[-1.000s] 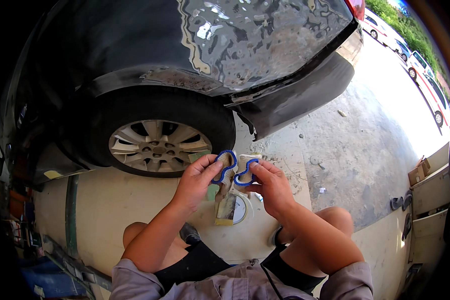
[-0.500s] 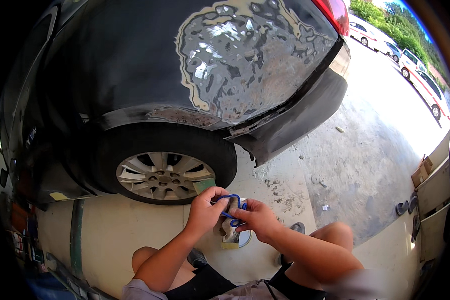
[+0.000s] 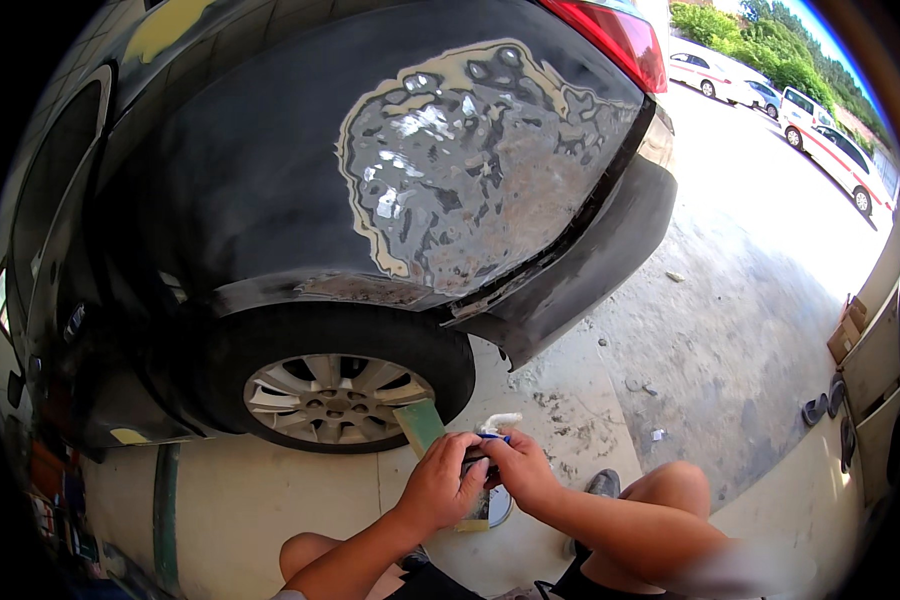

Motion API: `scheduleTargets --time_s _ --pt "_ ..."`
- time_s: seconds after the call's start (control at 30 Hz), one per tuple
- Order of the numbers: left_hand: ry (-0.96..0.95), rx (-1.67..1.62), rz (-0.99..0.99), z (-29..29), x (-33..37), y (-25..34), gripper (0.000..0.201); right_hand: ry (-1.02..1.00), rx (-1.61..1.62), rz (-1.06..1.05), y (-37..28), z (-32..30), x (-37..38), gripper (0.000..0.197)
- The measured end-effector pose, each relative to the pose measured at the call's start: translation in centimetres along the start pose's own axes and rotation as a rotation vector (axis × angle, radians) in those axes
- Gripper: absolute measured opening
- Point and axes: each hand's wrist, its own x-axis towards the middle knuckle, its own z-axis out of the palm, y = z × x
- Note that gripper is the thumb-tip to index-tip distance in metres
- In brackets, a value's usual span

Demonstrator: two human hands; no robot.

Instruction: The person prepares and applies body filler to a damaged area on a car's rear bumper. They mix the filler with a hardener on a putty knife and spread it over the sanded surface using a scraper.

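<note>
Low in front of the car's wheel, my left hand (image 3: 438, 482) and my right hand (image 3: 523, 475) are close together, fingers bent round a small bundle. A blue cord (image 3: 495, 436) shows at the top of it, by my right thumb. Between the palms sits something dark (image 3: 477, 462), mostly covered by my fingers. Just beyond my fingertips a white curved piece (image 3: 502, 420) sticks up; whether it is held I cannot tell. Below my hands are a yellowish block (image 3: 472, 525) and part of a round rim (image 3: 502, 505).
A dark car's rear panel carries a sanded grey patch (image 3: 530, 180) above the wheel (image 3: 340, 400) and loose-looking bumper (image 3: 590, 270). A green board (image 3: 420, 425) leans near the tyre. Slippers (image 3: 815, 408) and a cardboard box (image 3: 846, 335) are at the right; parked cars stand outside.
The blue cord was spread in loops between my hands over a greyish piece; now it is bunched and mostly covered. My hands have closed together, and the view has shifted upward.
</note>
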Motion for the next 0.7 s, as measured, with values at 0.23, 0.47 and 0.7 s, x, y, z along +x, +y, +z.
scheduleTargets --time_s 0.23,0.47,0.7 --pt "-0.409 -0.143 -0.261 -0.3 0.6 -4.2 0.043 0.044 -0.952 -0.784 -0.7 0.6 -0.3 0.024" --pt "0.003 -1.426 -0.606 -0.5 1.4 -6.0 0.049 -0.203 -1.024 -0.857 1.2 3.6 -2.3 0.024" --pt "0.226 -1.418 -0.531 0.2 -1.3 -8.1 0.033 -0.358 -0.925 -1.105 -0.1 4.7 -3.2 0.022"
